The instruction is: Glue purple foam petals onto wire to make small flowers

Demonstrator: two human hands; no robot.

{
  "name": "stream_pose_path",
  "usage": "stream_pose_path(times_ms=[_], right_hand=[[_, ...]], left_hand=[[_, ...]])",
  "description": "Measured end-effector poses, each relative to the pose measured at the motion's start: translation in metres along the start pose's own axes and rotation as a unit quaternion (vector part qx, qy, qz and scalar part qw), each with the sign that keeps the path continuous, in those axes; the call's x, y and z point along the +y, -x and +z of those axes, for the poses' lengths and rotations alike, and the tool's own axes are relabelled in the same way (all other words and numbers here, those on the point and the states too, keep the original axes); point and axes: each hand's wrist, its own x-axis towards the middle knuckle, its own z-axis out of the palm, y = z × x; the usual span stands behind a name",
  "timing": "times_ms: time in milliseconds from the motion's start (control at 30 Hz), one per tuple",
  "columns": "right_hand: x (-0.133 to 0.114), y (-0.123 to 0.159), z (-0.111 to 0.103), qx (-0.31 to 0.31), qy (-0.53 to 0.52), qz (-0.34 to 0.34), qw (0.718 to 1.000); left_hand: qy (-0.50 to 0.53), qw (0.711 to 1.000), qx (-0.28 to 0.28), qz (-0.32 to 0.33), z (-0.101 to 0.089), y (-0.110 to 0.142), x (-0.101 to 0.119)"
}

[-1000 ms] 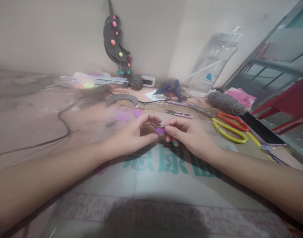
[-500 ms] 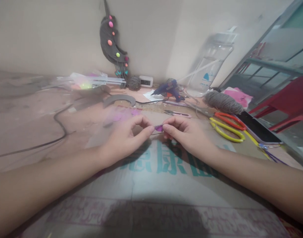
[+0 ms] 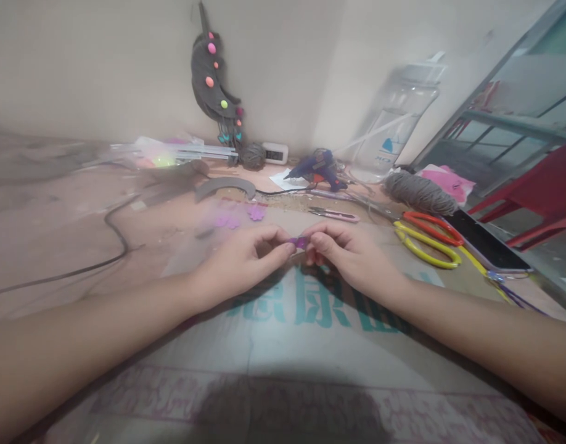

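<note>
Between my two hands is a small purple piece, mostly covered by fingertips; its shape is hard to make out. My left hand pinches its left end between thumb and fingers. From the other side my right hand is closed on it, thumb against fingers. Both hands hover over a cardboard sheet printed with green characters. Just beyond the left hand lie purple flower-shaped cutouts. Thread snips with a pink handle rest behind the right hand.
At the back stand a blue glue gun and a water bottle. On the right lie scissors with red and yellow handles, grey yarn and a phone. A black cord crosses the left side.
The purple piece has shifted slightly between my fingertips, and less of it shows. The whole view has moved a little; both hands keep their pinch.
</note>
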Motion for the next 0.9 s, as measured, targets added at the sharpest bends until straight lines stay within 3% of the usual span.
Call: stream_pose_path(times_ms=[333, 900], right_hand=[[0.0011, -0.0003, 0.0013, 0.032, 0.014, 0.006, 0.999], [-0.0018, 0.0017, 0.0027, 0.019, 0.062, -0.021, 0.998]], left_hand=[[-0.056, 0.998, -0.007, 0.027, 0.0013, 0.001, -0.0011], [-0.101, 0.993, -0.015, 0.059, 0.0008, 0.0011, -0.0008]])
